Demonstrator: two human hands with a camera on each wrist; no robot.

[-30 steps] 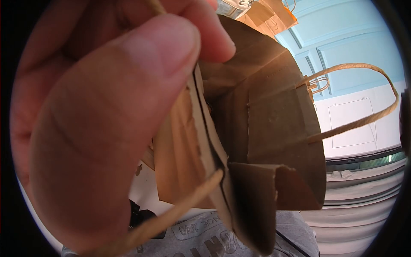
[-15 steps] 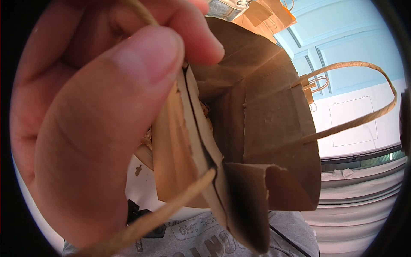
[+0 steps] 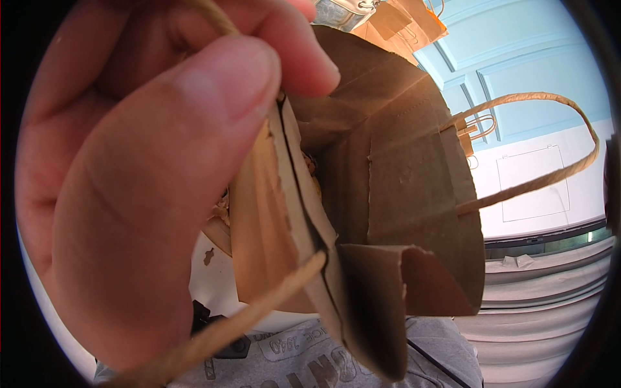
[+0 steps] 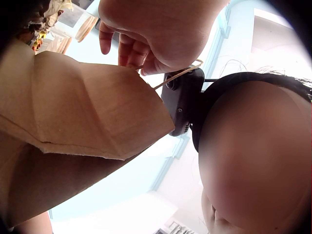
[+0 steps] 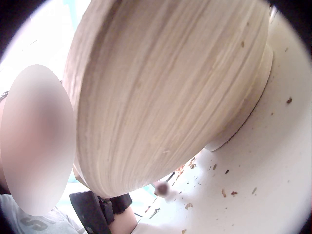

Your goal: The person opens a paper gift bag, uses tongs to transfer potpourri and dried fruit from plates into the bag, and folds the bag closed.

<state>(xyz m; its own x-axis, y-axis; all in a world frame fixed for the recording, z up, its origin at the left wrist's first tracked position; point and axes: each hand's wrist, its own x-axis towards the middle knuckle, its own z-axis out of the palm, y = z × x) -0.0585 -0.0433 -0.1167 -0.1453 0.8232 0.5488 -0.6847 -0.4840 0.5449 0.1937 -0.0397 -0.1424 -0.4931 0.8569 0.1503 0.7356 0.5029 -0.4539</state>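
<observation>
My left hand (image 3: 149, 174) grips a brown paper bag (image 3: 414, 168) near its rim, thumb and fingertips at the base of a twisted paper handle (image 3: 259, 301). The bag is tilted and its mouth gapes, with a few brown bits (image 3: 314, 168) deep inside. In the left wrist view, the left hand (image 4: 156, 31) holds the bag (image 4: 97, 102) by its upper edge, close to a black camera (image 4: 183, 102) on the head. A large wooden bowl (image 5: 165, 97) fills the right wrist view; its rim (image 3: 218, 234) peeks out behind the bag in the head view. My right hand is hidden.
Small brown crumbs (image 5: 224, 192) lie scattered on the white table (image 5: 273, 170). Other paper bags (image 3: 407, 29) stand beyond, near pale blue panels (image 3: 530, 58). A second handle (image 3: 550, 97) arches from the bag's far side. A grey shirt (image 3: 291, 349) is close below.
My left hand and the bag have shifted slightly left, and more of the bowl's edge and a crumb show beside them. Over the last half second they hold nearly still.
</observation>
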